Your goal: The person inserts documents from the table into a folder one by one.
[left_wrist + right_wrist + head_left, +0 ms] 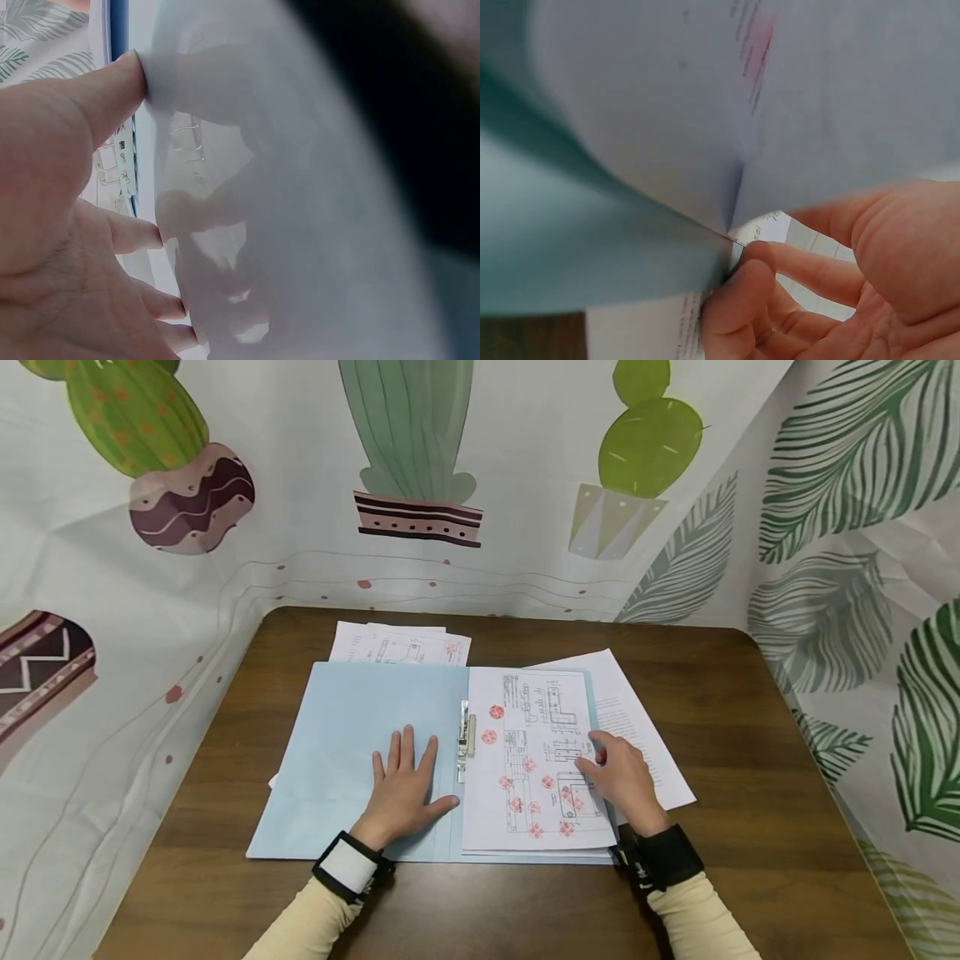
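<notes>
A light blue folder [360,718] lies open on the table. Its right half bears a stack of sheets, the top one a printed drawing [487,818] with several red stamps. My left hand [401,797] rests palm down on the bare left cover, fingers spread, thumb pointing at the metal clip [467,739] by the spine. At the right edge of the sheets, my right hand [626,781] pinches the paper, thumb above and curled fingers at the edge. In the right wrist view the paper [840,97] bows up beside the blue cover [592,240], and the thumb tip is hidden.
Loose printed sheets [352,642] stick out behind the folder at the upper left. Another printed sheet [645,735] lies partly under its right side. The brown wooden table [720,718] meets a patterned cloth [300,527] at the back.
</notes>
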### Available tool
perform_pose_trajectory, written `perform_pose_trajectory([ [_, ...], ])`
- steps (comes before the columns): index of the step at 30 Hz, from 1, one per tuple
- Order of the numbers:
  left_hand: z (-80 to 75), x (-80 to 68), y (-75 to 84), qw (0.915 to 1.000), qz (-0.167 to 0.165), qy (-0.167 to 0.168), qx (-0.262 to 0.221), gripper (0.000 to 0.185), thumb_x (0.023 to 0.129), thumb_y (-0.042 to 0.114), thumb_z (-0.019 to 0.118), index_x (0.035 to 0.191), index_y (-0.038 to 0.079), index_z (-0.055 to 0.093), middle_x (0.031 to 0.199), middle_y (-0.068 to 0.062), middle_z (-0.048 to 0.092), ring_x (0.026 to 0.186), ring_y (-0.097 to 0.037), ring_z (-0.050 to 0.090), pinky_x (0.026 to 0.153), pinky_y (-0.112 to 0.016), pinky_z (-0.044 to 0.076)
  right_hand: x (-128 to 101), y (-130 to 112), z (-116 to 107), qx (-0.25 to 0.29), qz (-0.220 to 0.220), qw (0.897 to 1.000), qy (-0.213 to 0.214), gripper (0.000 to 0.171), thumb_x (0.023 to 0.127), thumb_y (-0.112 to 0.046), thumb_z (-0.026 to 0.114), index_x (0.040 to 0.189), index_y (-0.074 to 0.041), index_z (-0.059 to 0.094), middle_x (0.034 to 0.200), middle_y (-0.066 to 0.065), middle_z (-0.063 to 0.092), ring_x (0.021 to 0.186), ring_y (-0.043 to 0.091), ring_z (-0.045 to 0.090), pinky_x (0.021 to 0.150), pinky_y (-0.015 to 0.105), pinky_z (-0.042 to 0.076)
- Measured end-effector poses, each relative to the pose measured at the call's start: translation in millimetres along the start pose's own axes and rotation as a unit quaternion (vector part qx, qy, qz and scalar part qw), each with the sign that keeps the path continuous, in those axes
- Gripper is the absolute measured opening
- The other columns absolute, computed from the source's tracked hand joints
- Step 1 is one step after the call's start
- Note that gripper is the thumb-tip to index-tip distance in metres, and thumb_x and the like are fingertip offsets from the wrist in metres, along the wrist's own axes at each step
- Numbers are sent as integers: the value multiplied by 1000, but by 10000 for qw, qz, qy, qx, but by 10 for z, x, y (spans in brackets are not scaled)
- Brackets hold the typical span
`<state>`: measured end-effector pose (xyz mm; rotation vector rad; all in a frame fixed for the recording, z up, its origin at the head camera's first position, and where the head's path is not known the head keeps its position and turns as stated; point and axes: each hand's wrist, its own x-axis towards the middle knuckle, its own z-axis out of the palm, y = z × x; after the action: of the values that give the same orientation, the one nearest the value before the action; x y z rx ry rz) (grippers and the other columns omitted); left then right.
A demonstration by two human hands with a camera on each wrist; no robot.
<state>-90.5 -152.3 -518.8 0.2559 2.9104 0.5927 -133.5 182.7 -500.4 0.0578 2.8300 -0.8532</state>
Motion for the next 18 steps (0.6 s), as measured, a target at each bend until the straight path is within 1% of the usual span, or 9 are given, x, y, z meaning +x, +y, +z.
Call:
perform_pose_trajectory([
  [4,-3,-4,-2,10000,-8,-32,15,100,86,52,79,158,0,35,165,-35,8,153,-53,2,113,-77,5,9,-22,-32,-75,-57,9999,-98,60,92,-19,78,143,3,55,84,11,55,71,23,52,58,33,38],
  [11,-9,3,10,10000,21,61,37,99,84,51,81,157,-1,37,164,-36,12,152,-55,6,112,-79,7,35,-45,-94,-149,-146,9993,-305,62,91,-17,79,144,3,54,81,9,56,68,21,54,59,33,40],
  [18,2,-5,-1,10000,-4,-13,34,100,85,52,80,158,0,35,165,-35,9,153,-54,2,112,-78,6,46,-52,-139,-181,-92,9979,-622,64,90,-15,80,144,3,52,82,10,57,69,22,56,59,32,42],
])
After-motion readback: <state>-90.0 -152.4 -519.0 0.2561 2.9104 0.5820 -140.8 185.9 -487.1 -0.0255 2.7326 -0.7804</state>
